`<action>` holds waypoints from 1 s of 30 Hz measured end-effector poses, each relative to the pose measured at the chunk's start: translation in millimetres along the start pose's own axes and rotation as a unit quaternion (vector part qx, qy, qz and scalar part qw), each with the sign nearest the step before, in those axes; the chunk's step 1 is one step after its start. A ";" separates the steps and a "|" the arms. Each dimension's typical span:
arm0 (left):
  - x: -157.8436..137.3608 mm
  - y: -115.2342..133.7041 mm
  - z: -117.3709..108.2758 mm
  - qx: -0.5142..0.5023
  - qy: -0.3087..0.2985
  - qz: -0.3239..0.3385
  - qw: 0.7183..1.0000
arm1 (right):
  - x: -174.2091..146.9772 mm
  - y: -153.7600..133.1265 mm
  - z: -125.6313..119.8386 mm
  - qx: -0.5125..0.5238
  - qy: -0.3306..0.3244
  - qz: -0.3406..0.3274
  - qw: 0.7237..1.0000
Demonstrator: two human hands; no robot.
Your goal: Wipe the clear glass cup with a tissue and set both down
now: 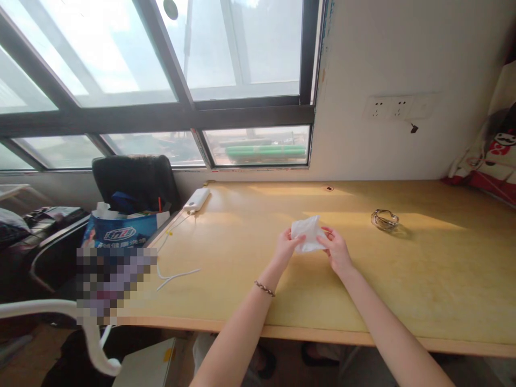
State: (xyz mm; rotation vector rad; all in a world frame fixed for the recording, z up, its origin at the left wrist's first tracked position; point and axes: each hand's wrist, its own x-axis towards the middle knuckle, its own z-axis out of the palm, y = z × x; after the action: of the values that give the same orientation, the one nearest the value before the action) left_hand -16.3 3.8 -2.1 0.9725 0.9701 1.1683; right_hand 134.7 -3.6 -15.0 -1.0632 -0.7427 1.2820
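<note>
A folded white tissue (308,231) is held just above the table, one side in each hand. My left hand (287,248) pinches its left edge, thumb in front. On the right edge, my right hand (336,250) grips it between thumb and fingers. The fingers behind the tissue are partly hidden. A braided bracelet (265,288) circles my left wrist. To the right of my hands, apart from them, lies a shiny, see-through ring-shaped object (385,220) whose kind I cannot make out.
The yellow wooden table (242,290) stands against the wall and window. A white power strip (197,199) and white cables (177,277) lie at its left. Beyond are a blue bag (121,231) and a black chair (135,180). Wall sockets (389,108) are at right.
</note>
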 end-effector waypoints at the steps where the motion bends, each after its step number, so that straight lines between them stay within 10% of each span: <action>1: 0.1 -0.6 -0.9 0.005 -0.005 -0.002 1.000 | -0.7 -0.8 0.3 0.012 -0.017 0.016 1.000; 9: 2.0 -7.9 -6.7 -0.005 -0.040 -0.071 0.997 | 2.7 -4.2 -3.6 0.031 0.040 -0.047 0.998; 19: 12.1 1.7 -11.6 0.002 0.131 -0.032 0.991 | -3.3 -16.6 -2.7 0.019 -0.044 -0.001 0.999; 26: -2.5 8.9 -14.3 0.061 -0.143 -0.081 0.985 | -5.0 -21.2 -3.5 -0.006 -0.111 0.022 0.994; 30: -0.2 3.6 -15.9 0.055 -0.100 -0.064 0.991 | 1.5 -18.2 -8.2 0.027 -0.064 0.042 0.997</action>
State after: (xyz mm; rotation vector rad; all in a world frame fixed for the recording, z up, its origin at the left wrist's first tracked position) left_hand -32.4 5.5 -3.2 1.0784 0.9282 0.8998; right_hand 149.3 -3.0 -1.4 -0.9842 -0.7610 1.4451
